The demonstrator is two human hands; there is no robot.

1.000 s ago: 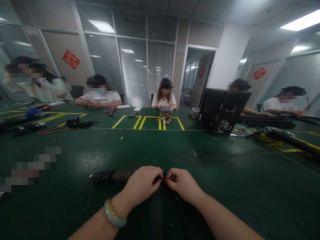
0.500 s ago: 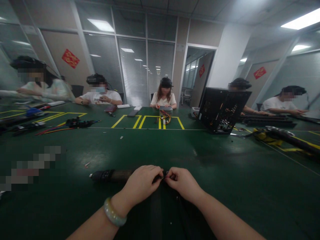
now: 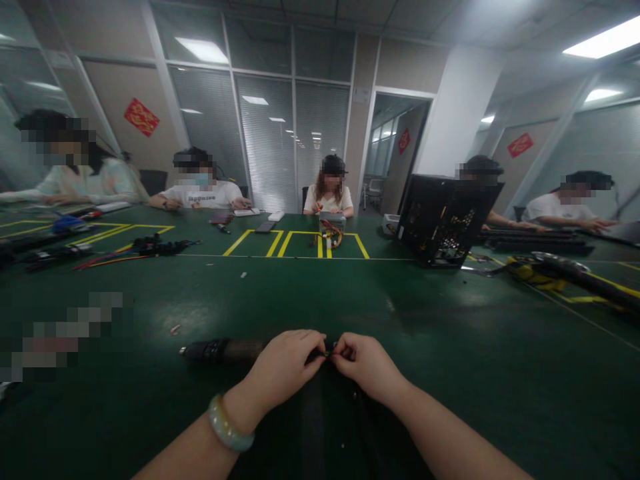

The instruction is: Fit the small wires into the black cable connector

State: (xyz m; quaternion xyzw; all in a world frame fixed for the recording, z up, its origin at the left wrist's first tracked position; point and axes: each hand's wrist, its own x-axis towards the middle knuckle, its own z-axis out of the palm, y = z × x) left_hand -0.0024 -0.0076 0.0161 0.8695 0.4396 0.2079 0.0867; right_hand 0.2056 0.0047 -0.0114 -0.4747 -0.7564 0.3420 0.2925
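Observation:
Both hands meet over the near middle of the green table. My left hand (image 3: 293,360) is closed, its thumb and fingertips pinching a small dark piece mostly hidden by them. Facing it, my right hand (image 3: 363,360) is closed too, pinching what look like thin wires (image 3: 328,354), with a bit of yellow-green showing in the narrow gap between the hands. Beyond my left hand lies a dark cylindrical tool (image 3: 220,351) with a ribbed collar and a metal tip pointing left; my hand covers its right part. Below my right hand is a dark, long shape, hard to make out.
A black computer case (image 3: 445,220) stands at the back right. Cable bundles (image 3: 145,248) lie on the left, and a black and yellow item (image 3: 545,270) on the right. Across the table a power supply (image 3: 332,219) with wires sits before a person. Other people work around the table.
My hands hold nearly the same place; a little more yellow-green shows between the fingertips. Across the table, a masked person's hand has moved outward to the right.

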